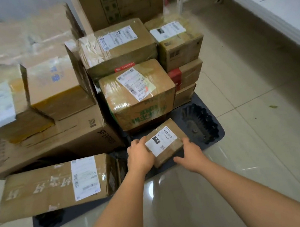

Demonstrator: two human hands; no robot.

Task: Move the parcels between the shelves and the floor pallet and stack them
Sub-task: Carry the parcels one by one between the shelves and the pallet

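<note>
1. A small brown cardboard parcel [166, 142] with a white shipping label bearing a black "010" patch sits at the near edge of the dark blue plastic floor pallet [214, 137], towards its right corner.
2. The left hand [139, 155] grips the parcel's left end, thumb on top beside the label; the right hand [189, 153] holds the right end, fingers curled over the near side.
3. Just behind it stands a taped brown carton with green print [137, 97], almost touching the parcel's far edge.
4. Further back, more labelled brown cartons [117, 45] are stacked along the pallet's far edge.
5. To the left, a long flat carton [53, 185] lies over the pallet's near left edge, below a large "SF EXPRESS" box [53, 141].
6. A white metal shelf [264, 3] runs along the right, above a pale tiled floor [258, 99].
</note>
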